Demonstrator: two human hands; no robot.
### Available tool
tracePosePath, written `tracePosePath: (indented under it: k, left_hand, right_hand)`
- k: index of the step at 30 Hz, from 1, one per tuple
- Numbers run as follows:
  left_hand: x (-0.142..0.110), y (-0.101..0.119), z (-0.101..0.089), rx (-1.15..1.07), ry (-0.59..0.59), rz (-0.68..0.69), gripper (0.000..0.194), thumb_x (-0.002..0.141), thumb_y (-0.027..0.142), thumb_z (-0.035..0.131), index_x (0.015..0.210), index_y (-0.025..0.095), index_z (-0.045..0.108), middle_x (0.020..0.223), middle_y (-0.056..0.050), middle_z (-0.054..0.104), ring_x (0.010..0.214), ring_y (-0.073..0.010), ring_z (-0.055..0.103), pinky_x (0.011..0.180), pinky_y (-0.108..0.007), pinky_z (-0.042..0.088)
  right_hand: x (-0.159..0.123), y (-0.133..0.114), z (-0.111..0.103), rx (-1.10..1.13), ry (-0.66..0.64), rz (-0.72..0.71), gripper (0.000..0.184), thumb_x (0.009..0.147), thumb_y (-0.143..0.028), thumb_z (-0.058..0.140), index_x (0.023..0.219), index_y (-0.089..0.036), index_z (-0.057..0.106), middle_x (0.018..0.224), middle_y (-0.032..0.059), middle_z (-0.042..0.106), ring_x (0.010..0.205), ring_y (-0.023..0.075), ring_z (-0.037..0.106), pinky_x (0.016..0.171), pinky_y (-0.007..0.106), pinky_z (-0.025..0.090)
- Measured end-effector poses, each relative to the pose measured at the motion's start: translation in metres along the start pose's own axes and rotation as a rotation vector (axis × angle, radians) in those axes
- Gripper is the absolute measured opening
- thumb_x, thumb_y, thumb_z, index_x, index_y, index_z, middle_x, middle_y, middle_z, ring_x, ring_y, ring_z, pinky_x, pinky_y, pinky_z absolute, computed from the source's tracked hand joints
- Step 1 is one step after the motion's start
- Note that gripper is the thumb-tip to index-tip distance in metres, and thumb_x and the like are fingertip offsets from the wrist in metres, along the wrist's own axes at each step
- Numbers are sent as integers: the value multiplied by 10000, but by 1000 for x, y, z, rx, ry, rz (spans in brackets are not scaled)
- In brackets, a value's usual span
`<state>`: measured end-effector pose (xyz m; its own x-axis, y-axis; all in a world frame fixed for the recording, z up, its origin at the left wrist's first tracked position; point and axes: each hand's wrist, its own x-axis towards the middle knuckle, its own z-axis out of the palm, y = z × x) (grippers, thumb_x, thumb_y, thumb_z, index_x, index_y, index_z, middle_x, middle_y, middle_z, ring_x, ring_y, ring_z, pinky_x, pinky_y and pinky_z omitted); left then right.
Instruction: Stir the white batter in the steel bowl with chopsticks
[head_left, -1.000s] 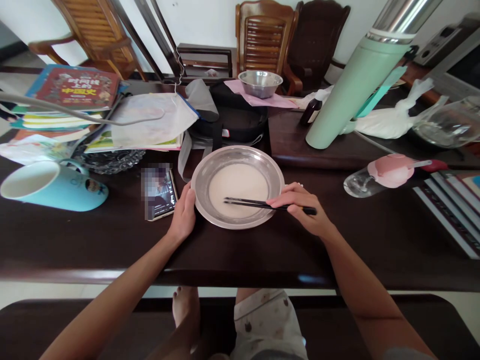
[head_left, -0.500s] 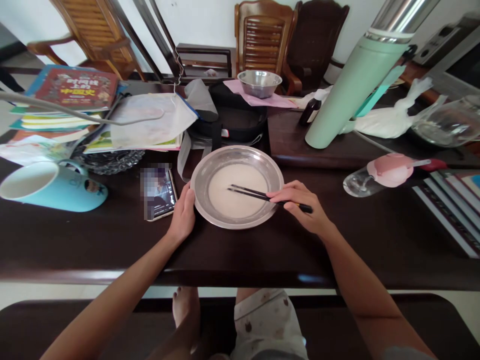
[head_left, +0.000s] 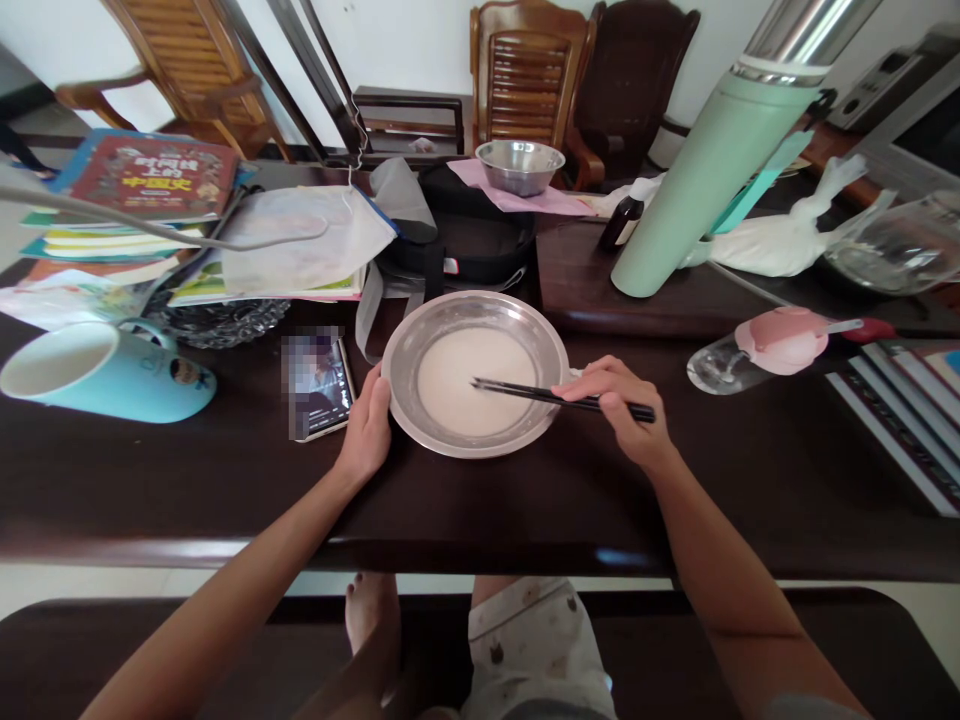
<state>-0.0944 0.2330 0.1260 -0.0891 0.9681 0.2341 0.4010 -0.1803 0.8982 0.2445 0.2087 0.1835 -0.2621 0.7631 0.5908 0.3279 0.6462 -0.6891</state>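
Compared with a second ago, the chopsticks' tips are sitting further right in the batter and the right hand is lying further right past the rim; the left hand and the plate are staying where they were.

At the far left a stack of books (head_left: 127,205) is lying on the dark wooden table (head_left: 225,480), the top cover showing yellow Chinese characters on red, too small to read with confidence. Below it a light blue mug (head_left: 105,370) is lying on its side, with a small picture printed on it. A phone (head_left: 319,385) is resting just left of the left hand (head_left: 366,432), which is pressing its thumb and fingers against the left rim of the shallow steel plate (head_left: 405,345), clamped lightly on it.

The plate is sitting at the table's middle, near the front edge, holding a smooth, pale, off-white pool of thin batter (head_left: 465,385) that is covering its flat bottom and leaving the sloped rim bare.

The right hand (head_left: 619,415) is closing its fingers around a pair of black chopsticks (head_left: 555,397), tips dipping into the batter's right half. Further right a mint-green thermos flask (head_left: 712,170) is standing, and a pink-lidded bottle (head_left: 765,345) is lying on its side.
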Motion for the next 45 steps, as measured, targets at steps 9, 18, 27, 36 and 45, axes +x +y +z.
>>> tracePosePath:
  k: [9, 18, 27, 36, 45]
  left_hand:
    - [0, -1, -1, 8, -10, 1, 695, 1021, 739, 351, 1331, 190, 642, 1403, -127, 682, 1355, -306, 601, 1209, -461, 431]
    - [0, 0, -1, 3, 2, -4, 714, 1007, 762, 364, 1315, 187, 655, 1377, -128, 690, 1342, -310, 606, 1208, -473, 432]
    - [0, 1, -1, 10, -12, 0, 716, 1007, 763, 349, 1318, 189, 644, 1409, -134, 676, 1364, -312, 595, 1216, -473, 427]
    - [0, -1, -1, 12, -12, 5, 687, 1018, 740, 353, 1319, 197, 647, 1387, -124, 686, 1350, -304, 604, 1207, -464, 436]
    - [0, 1, -1, 22, -6, 6, 685, 1024, 733, 347, 1319, 194, 650, 1391, -120, 686, 1347, -301, 605, 1204, -450, 438]
  right_hand:
    - [1, -1, 1, -57, -83, 29, 397, 1054, -539, 506, 1053, -303, 826, 1050, 37, 862, 936, 254, 706, 859, 457, 526]
    - [1, -1, 4, -9, -132, 12, 378, 1061, -515, 510, 1053, -300, 821, 1065, 28, 863, 933, 243, 704, 868, 451, 530]
    - [1, -3, 1, 71, -7, 13, 401, 1095, -418, 455, 993, -312, 828, 919, 20, 861, 800, 229, 708, 811, 452, 507]
    - [0, -1, -1, -17, 21, 45, 381, 1082, -435, 479, 990, -306, 825, 970, 28, 863, 840, 243, 704, 819, 458, 499]
    - [1, 0, 3, -56, -73, 33, 353, 1053, -507, 532, 1036, -305, 821, 1062, 27, 864, 896, 243, 703, 845, 453, 513]
